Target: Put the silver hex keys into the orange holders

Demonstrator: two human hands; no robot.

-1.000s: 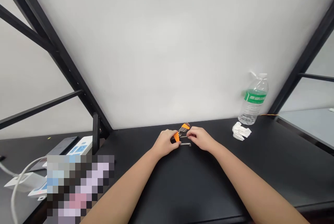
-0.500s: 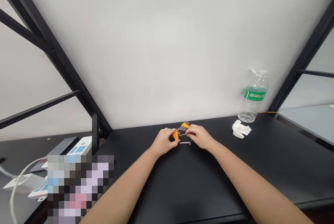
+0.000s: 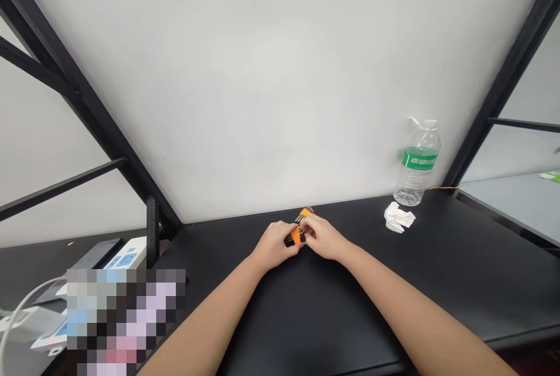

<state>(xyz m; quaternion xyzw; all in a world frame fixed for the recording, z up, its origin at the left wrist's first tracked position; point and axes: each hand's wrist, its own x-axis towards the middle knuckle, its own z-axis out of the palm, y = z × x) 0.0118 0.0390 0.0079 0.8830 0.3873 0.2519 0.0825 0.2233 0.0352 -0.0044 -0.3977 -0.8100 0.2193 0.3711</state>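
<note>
1. Fingers of the left hand (image 3: 275, 246) hold an orange holder (image 3: 296, 236) near the back of the bench (image 3: 306, 317).
2. The right hand (image 3: 324, 239) curls beside it; one cannot tell its hold.
3. A second orange holder (image 3: 304, 212) lies behind.

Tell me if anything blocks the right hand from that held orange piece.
Nothing visible does. The right hand is close beside the orange piece gripped by the left hand; a little thin metal shows in the narrow gap, too small to make out. The other orange piece lies beyond, nearer the wall.
</note>
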